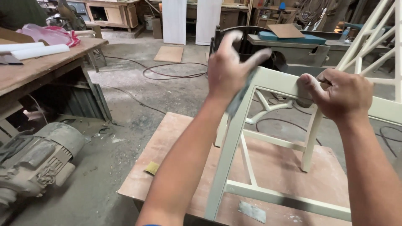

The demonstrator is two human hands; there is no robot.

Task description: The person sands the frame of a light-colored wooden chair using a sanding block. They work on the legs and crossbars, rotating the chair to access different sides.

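Clamped right hand (341,94) on top rail of cream painted chair frame (268,138), standing on plywood board (167,159). Left hand (230,69) pinching grey sandpaper (240,96) against corner post. Sanding step, judged midway; next calls for firm steadying, even strokes down post.

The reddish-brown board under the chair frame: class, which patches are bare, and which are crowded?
Reddish-brown board: bare along its left side, between the cream painted wooden chair frame and yellow sandpaper scrap. Crowded under the frame's legs and near the grey sandpaper scrap.

Cream chair frame (268,138) stands on brown board (167,150).
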